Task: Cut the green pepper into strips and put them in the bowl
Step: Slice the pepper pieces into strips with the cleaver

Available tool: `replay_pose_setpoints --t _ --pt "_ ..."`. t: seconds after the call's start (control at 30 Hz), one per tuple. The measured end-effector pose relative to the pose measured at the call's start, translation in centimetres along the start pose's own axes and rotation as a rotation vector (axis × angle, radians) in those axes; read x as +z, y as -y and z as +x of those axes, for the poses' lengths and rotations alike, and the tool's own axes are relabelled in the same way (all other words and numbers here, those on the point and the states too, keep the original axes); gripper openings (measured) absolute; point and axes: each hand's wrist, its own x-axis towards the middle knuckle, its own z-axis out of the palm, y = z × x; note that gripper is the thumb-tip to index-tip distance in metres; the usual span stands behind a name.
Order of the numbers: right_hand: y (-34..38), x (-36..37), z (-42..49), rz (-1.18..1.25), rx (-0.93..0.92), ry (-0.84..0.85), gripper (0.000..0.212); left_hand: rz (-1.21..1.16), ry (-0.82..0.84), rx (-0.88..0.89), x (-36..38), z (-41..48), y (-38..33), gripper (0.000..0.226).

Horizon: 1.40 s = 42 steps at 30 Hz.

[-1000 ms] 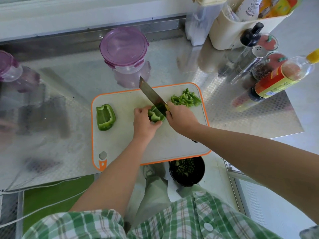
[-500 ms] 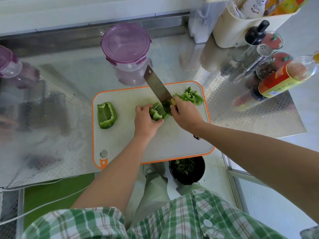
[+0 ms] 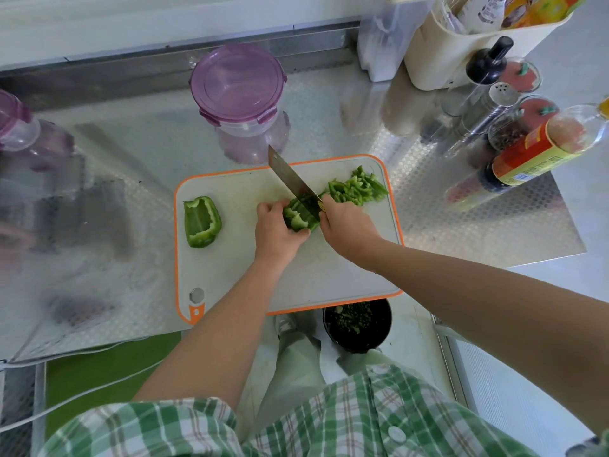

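Since half a second ago the knife has come down: its blade sits lower over the cutting board, edge on the pepper piece at the board's middle. The blade's long axis runs on a diagonal from the right hand toward the board's far left, the tip pointing out past the far edge at the purple-lidded container standing just beyond it. The right hand is wrapped round the handle, which is hidden under the fingers. The left hand has its fingers curled over the pepper piece, holding it down just left of the blade. The piece lies crosswise to the blade.

A pile of cut strips lies in the board's far right corner, just beyond the right hand. An uncut pepper half rests at the board's left side, hollow side up, its long axis running from near edge to far edge, well apart from the hands. Below the board's near edge stands a dark round container with green bits inside.
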Motion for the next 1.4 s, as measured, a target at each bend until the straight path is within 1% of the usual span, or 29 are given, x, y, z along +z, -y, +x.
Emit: replay_pose_setpoints --t 0.1,0.2,0.3,0.4,0.5,0.63,0.73,0.93,1.03,1.23,1.4 --pt "0.3 0.3 -0.1 -0.052 0.016 -0.006 0.01 0.003 -0.015 0.018 0.1 -0.1 0.1 0.068" --pt "0.9 0.6 0.3 -0.071 0.052 0.02 0.002 0.04 -0.043 0.07 0.1 -0.4 0.2 0.065" --pt "1.0 0.8 0.9 -0.044 0.072 0.013 0.007 0.091 -0.082 0.155 0.2 -0.9 0.2 0.06" --pt "0.7 1.0 1.0 0.074 0.115 -0.039 0.012 0.116 -0.08 0.223 0.2 -1.3 0.4 0.059" --pt "0.3 1.0 0.9 0.177 0.146 -0.08 0.017 0.047 -0.071 0.129 0.0 -1.3 0.6 0.064" --pt "-0.2 0.1 0.3 0.197 0.025 -0.076 0.017 -0.024 -0.035 0.025 0.0 -0.9 0.5 0.069" --pt "-0.6 -0.3 0.2 0.169 0.005 -0.069 0.016 -0.044 -0.016 -0.009 -0.1 -0.6 0.3 0.069" --pt "0.0 -0.2 -0.1 0.089 -0.038 -0.024 0.011 0.0 -0.002 0.006 -0.3 -0.2 0.4 0.066" --pt "0.2 0.2 0.0 0.055 -0.015 -0.015 0.008 -0.003 -0.004 0.01 -0.2 -0.2 0.3 0.065" --pt "0.9 1.2 -0.6 0.023 0.042 -0.045 0.015 -0.015 -0.019 0.008 -0.1 -0.3 0.4 0.067" --pt "2.0 1.2 0.5 -0.04 0.082 -0.003 0.009 -0.012 -0.04 0.048 -0.2 -0.6 0.4 0.064"
